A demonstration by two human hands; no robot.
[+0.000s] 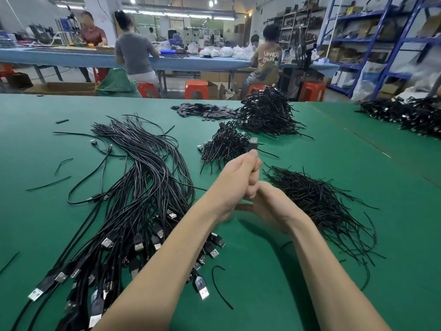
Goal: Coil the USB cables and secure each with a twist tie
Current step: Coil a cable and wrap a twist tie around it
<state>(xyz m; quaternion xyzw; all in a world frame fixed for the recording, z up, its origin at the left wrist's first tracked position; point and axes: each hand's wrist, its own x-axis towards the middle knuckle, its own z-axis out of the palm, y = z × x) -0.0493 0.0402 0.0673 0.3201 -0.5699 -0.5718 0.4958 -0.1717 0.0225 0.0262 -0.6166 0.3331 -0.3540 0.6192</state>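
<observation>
My left hand (235, 180) and my right hand (272, 206) meet above the middle of the green table (310, 295). The left hand's fingers curl round a blurred black USB cable (253, 145) whose end shows just above them. The right hand's fingers curl in under the left hand; what they pinch is hidden. A long bundle of uncoiled USB cables (143, 187) lies to the left, plugs toward me. A heap of black twist ties (317, 204) lies to the right. Coiled, tied cables (226, 144) sit just beyond my hands.
A larger heap of coiled cables (267, 115) and a scatter of small black caps (202, 111) lie farther back. Another cable heap (405, 113) sits far right. Single ties (222, 287) lie loose on the table. People work at a blue table (71, 58) behind.
</observation>
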